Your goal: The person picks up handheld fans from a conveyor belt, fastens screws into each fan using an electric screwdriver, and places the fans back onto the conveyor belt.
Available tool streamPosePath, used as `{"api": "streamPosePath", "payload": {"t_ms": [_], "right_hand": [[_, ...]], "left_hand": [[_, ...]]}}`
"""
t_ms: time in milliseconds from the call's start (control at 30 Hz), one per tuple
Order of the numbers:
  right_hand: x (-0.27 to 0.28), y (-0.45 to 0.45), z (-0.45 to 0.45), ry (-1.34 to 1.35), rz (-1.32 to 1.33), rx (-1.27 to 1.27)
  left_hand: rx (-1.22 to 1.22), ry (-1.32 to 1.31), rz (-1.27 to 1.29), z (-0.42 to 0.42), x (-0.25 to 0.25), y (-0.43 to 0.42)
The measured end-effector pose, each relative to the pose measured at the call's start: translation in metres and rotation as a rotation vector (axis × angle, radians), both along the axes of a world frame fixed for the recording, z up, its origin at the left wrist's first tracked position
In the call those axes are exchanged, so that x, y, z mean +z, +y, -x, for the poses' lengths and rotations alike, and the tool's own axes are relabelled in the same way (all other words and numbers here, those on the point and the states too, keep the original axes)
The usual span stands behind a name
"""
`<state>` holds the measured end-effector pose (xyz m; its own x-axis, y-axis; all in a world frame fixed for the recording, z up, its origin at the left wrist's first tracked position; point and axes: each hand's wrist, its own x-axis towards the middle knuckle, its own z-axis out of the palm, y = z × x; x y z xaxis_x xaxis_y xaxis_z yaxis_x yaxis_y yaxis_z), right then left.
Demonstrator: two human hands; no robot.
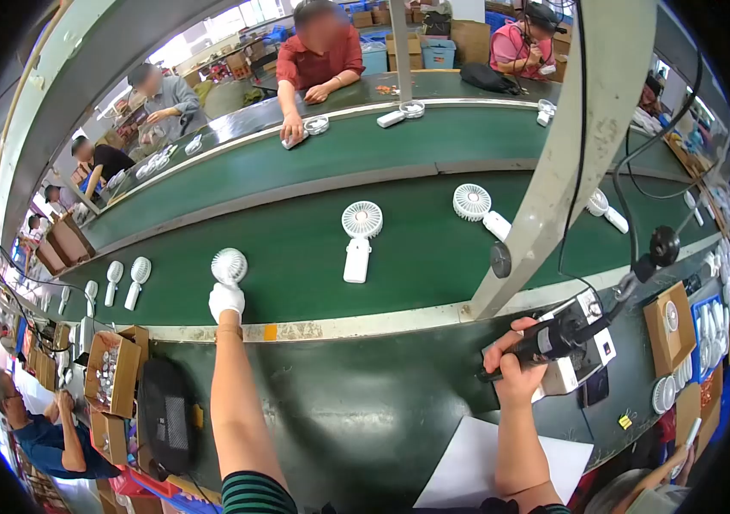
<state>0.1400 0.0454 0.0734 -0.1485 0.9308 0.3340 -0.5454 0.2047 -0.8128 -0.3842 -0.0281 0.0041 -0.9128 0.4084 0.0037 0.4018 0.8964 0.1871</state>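
The gloved left hand [226, 302] gripped a white fan [229, 265] that looked all put together on the green belt [292, 265], the right hand [517, 379] held a black tool [545, 341], and what was left to do didn't show.

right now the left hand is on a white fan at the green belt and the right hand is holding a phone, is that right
Not quite: the right hand is holding a black handheld tool instead, as the head view shows. The left hand is indeed on a white fan at the green belt.
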Motion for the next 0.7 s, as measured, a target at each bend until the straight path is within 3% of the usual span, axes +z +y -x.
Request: {"api": "streamPosePath", "payload": {"t_ms": [33, 67, 133, 167, 267, 400, 500, 700], "right_hand": [[-0.001, 0.0, -0.001, -0.021, -0.015, 0.009], [0.001, 0.0, -0.001, -0.016, -0.007, 0.017], [0.003, -0.002, 0.001, -0.015, -0.001, 0.021], [0.002, -0.002, 0.0, -0.004, -0.016, 0.019], [0.0, -0.004, -0.001, 0.068, -0.012, 0.037], [0.006, -0.009, 0.002, 0.118, -0.04, 0.094], [0.006, -0.009, 0.004, 0.026, -0.042, 0.015], [-0.003, -0.007, 0.004, 0.12, -0.071, 0.106]], "left_hand": [[-0.104, -0.087, 0.067, -0.001, 0.006, 0.001], [-0.15, -0.124, -0.11, -0.005, -0.007, 0.007], [-0.331, -0.42, -0.647, -0.064, -0.009, 0.014], [-0.458, -0.686, -1.009, -0.139, 0.019, 0.016], [-0.511, -1.369, -1.132, -0.271, 0.026, 0.008], [-0.324, -1.937, -1.056, -0.398, 0.011, -0.009], [-0.195, -2.011, -1.089, -0.42, 0.002, -0.013], [-0.197, -1.997, -1.083, -0.425, 0.0, -0.014]]}}
